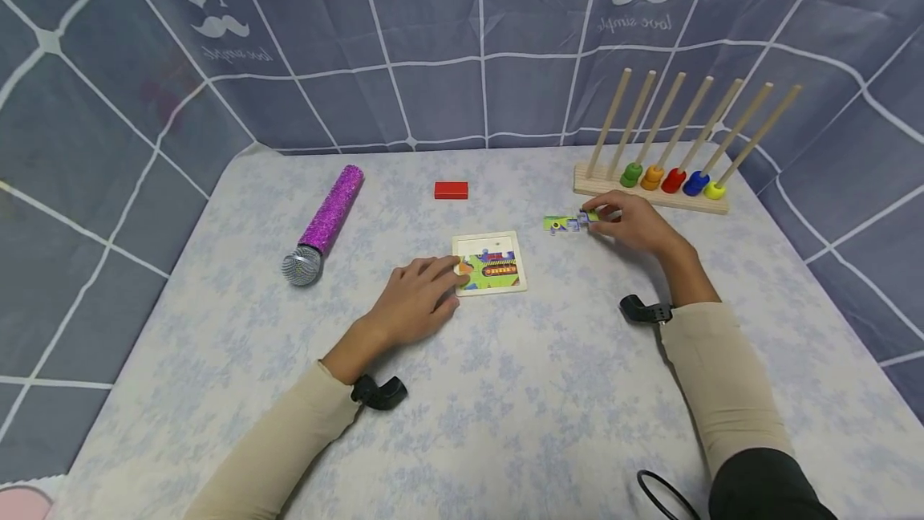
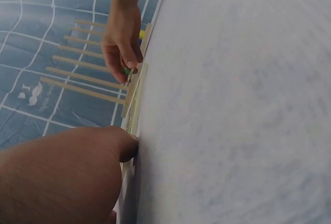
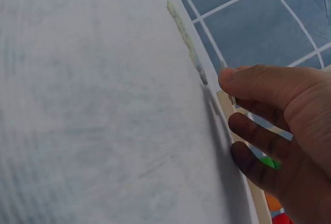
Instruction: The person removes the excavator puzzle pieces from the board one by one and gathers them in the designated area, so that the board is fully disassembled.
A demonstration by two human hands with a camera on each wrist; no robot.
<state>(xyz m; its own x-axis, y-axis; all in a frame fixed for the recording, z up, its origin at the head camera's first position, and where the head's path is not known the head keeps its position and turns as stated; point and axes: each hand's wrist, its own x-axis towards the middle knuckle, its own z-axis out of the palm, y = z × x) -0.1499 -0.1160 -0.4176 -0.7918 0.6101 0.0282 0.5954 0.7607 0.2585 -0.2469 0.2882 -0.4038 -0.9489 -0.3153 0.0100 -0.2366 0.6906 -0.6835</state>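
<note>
A small framed jigsaw puzzle [image 1: 489,239] with a vehicle picture lies flat in the middle of the table. My left hand [image 1: 417,299] rests at its left edge, fingertips over the picture and thumb near the lower left corner. To the right, my right hand [image 1: 631,223] pinches a thin puzzle piece [image 3: 231,99] between thumb and index finger, the other fingers loosely bent. Beside those fingertips a green patterned puzzle piece [image 1: 556,224] lies on the table; the right wrist view shows the held piece apart from it.
A wooden peg stand [image 1: 588,181] with colored rings stands behind my right hand. At the back middle lies a red block [image 1: 451,190]. A glittery purple microphone [image 1: 332,211] lies on the left. Near the right forearm, a black cable [image 1: 660,484] loops at the front.
</note>
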